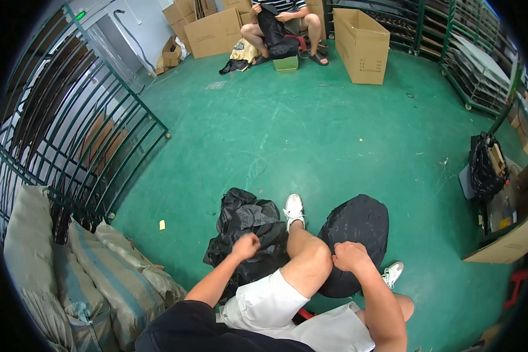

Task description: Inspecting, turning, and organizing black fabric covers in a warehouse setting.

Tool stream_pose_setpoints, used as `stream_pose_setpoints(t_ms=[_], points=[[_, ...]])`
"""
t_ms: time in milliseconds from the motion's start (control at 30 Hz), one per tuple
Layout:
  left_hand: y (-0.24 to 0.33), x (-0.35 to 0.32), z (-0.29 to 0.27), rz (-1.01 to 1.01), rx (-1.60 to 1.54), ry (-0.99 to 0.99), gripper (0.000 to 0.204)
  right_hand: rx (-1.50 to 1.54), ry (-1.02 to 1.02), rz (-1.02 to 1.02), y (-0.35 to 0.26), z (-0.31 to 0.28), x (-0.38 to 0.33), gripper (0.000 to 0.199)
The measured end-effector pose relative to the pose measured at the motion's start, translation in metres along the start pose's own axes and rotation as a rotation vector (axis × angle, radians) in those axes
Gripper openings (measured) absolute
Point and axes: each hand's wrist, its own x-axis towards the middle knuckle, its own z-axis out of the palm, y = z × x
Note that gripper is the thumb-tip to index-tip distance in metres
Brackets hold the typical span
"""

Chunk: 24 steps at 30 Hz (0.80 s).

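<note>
I sit low on the green floor, my knees in front of me. My left hand [246,246] is closed in a fist just above a crumpled pile of black fabric [246,226] to the left of my left leg. My right hand [349,256] is closed on the near edge of a rounded black fabric piece [358,229] that lies between my legs, stretched into a dome. Whether the left hand pinches any fabric cannot be made out.
Grey woven sacks [100,276] lie stacked at my left beside a green metal cage rack [82,135]. A seated person [281,23] handles black fabric at the far side among cardboard boxes [362,44]. Shelving carts [475,64] and a black bundle [484,167] stand at the right.
</note>
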Motion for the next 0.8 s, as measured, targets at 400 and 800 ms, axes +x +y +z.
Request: stream_pose_setpoints(t_ms=[400, 800], points=[[0.003, -0.017, 0.082, -0.083, 0.413, -0.469, 0.041, -0.038, -0.107, 0.043, 0.009, 0.01, 0.019, 0.028], [-0.027, -0.072, -0.058, -0.018, 0.269, 0.095, 0.028, -0.005, -0.075, 0.007, 0.002, 0.004, 0.026, 0.03]])
